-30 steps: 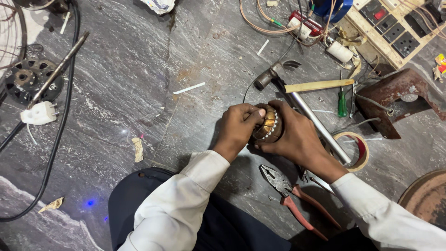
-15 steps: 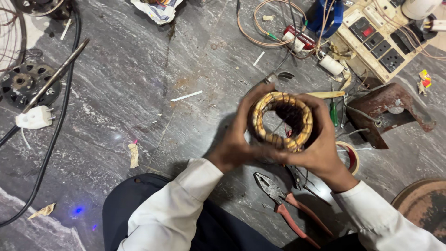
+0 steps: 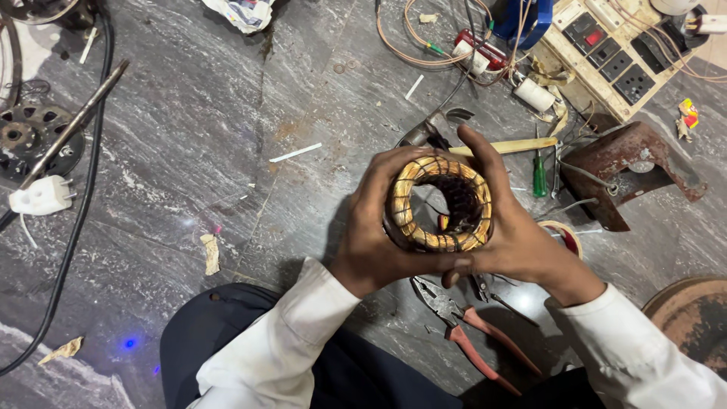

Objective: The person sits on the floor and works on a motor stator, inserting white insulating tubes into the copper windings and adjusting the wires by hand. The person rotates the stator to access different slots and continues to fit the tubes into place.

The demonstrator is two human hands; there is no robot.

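We see both hands raised over the grey stone floor (image 3: pixel 189 151), centre of the frame, gripping one thing together: a round motor stator ring wound with copper-coloured coil and tied with pale binding (image 3: pixel 439 203). The left hand (image 3: pixel 371 227) wraps the ring's left side, fingers curled tight on the outer wall. The right hand (image 3: pixel 515 235) cups the right side, fingers over the top rim, thumb under the lower edge. The open bore faces the camera.

Progress, as we judge it: the winding looks fully laid and laced all round, with no loose turns that we can make out. A small red bit shows inside the bore; we cannot tell what it is. No housing or rotor is fitted on it, so assembly looks not yet done. This reads as an inspection hold.

Below the hands, red-handled pliers (image 3: pixel 469 333) lie on the floor. Right of the ring there is a green-handled screwdriver (image 3: pixel 539 176), and further right a rusty metal bracket (image 3: pixel 632 170). A cream switch-and-socket board (image 3: pixel 606 53) sits upper right, a white plug (image 3: pixel 42 197) far left.
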